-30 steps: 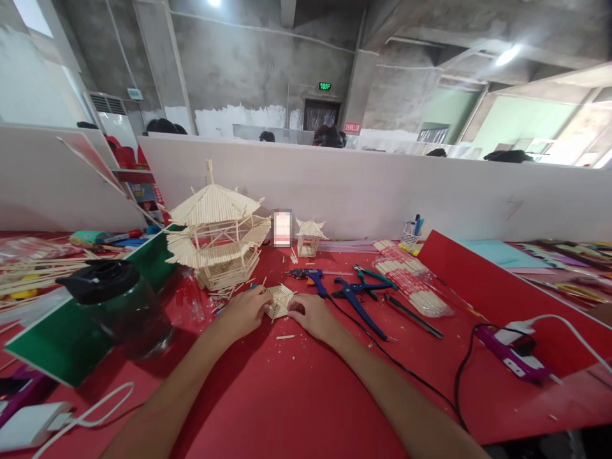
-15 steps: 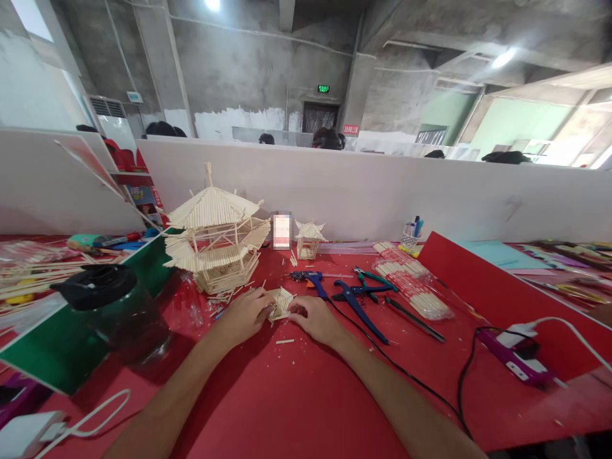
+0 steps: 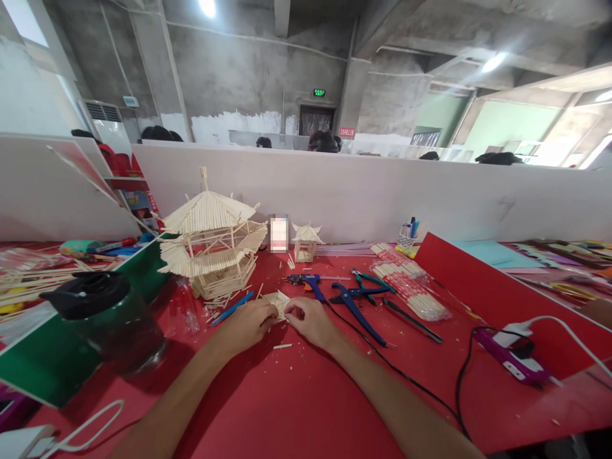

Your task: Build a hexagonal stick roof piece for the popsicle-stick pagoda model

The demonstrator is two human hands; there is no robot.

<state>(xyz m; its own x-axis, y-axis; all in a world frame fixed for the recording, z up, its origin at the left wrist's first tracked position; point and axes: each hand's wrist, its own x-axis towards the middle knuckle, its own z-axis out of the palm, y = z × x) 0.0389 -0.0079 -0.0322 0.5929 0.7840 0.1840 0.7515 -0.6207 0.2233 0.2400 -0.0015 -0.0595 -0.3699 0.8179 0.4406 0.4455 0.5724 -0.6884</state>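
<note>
Low over the table, a small piece built of pale wooden sticks (image 3: 282,299) lies between my hands, its lower edge partly covered by fingers. My left hand (image 3: 253,322) has curled fingers closed on its left side. From the right, my right hand (image 3: 312,320) pinches its near edge between thumb and forefinger. A short loose stick (image 3: 282,346) lies on the table just in front. Close beyond my left hand is a blue pen (image 3: 233,308). A glue gun (image 3: 308,282) rests behind my right hand.
A large stick pavilion (image 3: 210,248) and a tiny one (image 3: 306,242) stand at the back. A dark bottle (image 3: 109,325) is at left. Blue cutters (image 3: 358,312), green-handled pliers (image 3: 375,280), bagged sticks (image 3: 414,287) and a power strip (image 3: 514,360) lie to the right.
My left hand has moved nearer and lower against the stick piece, uncovering the blue pen behind it. My right thumb and forefinger have come closer to the piece. The view has shifted slightly.
</note>
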